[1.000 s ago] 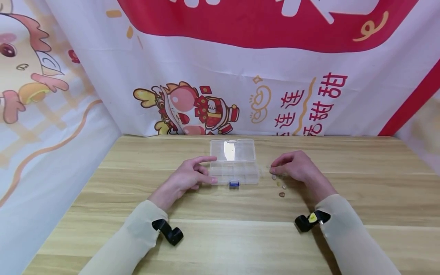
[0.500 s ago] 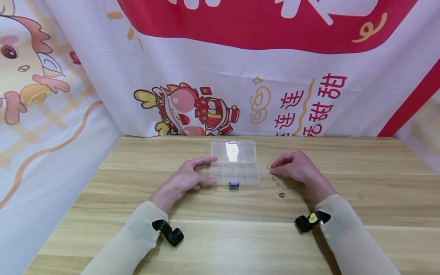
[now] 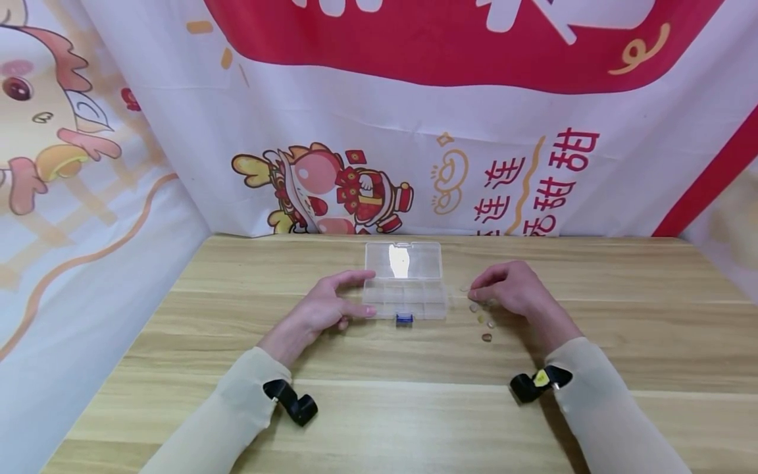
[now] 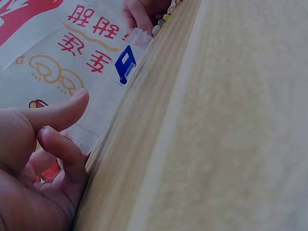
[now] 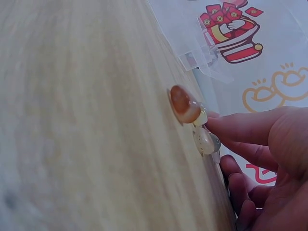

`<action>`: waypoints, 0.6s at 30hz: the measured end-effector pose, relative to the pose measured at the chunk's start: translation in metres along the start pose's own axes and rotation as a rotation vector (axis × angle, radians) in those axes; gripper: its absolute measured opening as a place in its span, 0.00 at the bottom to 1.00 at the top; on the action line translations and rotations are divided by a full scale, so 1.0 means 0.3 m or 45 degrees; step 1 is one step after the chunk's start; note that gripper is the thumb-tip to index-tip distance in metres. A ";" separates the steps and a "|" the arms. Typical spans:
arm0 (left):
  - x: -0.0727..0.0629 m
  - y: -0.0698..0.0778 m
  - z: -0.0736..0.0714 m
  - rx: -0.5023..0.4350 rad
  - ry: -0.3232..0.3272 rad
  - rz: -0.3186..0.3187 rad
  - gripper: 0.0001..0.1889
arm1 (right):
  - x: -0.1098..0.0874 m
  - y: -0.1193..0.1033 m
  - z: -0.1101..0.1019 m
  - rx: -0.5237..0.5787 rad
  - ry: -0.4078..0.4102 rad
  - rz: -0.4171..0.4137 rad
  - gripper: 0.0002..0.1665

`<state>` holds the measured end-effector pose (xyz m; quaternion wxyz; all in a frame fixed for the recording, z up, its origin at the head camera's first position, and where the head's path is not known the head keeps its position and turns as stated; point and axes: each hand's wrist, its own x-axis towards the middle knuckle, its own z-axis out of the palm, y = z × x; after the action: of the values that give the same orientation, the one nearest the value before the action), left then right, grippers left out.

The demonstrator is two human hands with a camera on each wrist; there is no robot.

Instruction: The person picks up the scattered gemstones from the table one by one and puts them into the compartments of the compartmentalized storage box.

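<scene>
Fingers of the left hand [image 3: 320,306] lie spread, thumb and forefinger straight at the left end of the clear box [image 3: 432,311]; those of the right hand [image 3: 512,286] are drawn close among the stones [image 3: 487,338], though I cannot tell whether one is pinched; the box sits near the table's [image 3: 391,428] far edge, lid [image 3: 423,260] open; work looks barely begun, no stone visible inside, several lying loose beyond its right end.

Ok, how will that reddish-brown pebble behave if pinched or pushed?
The reddish-brown pebble looks glossy, so may slip when pinched. Its rounded outline suggests it could rock or skid. It's small, so probably light.
</scene>
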<state>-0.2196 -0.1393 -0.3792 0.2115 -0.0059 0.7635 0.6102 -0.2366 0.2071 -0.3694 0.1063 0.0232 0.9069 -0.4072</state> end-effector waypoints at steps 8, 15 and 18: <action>-0.002 0.003 0.003 0.021 -0.002 0.002 0.37 | -0.004 0.004 -0.005 0.025 0.029 0.041 0.11; 0.001 -0.004 0.003 0.034 -0.009 0.007 0.37 | -0.007 0.005 -0.007 0.080 0.076 0.071 0.12; 0.003 -0.004 0.001 0.030 -0.007 0.015 0.38 | -0.004 0.000 -0.011 0.098 0.100 0.065 0.14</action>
<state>-0.2200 -0.1391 -0.3808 0.2101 0.0028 0.7700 0.6025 -0.2359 0.2097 -0.3671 0.0802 0.0663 0.8931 -0.4377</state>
